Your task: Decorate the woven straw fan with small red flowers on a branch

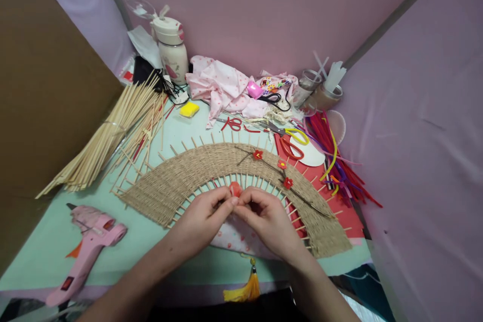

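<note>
My left hand (217, 206) and my right hand (260, 214) meet at the centre, fingertips pinched together. Between them is a small coral-red piece (235, 189), rounded and soft-looking; its exact kind is unclear, and my fingers hide its lower part. Just beyond the hands curves a woven tan fan-shaped panel (181, 168), with thin sticks poking out along both edges. A dark twig (302, 195) with red flowers (288, 182) lies across its right half. Below my hands is pink-patterned cloth (241, 242), and a yellow tassel (243, 287) hangs near the table's front edge.
At left lie a pink glue gun (92, 241) and a bundle of wooden sticks (101, 136). Behind stand a white bottle (172, 53) and crumpled pink cloth (217, 80). Scissors (290, 141), red sheets (345, 221) and coloured pipe cleaners (339, 166) are at right.
</note>
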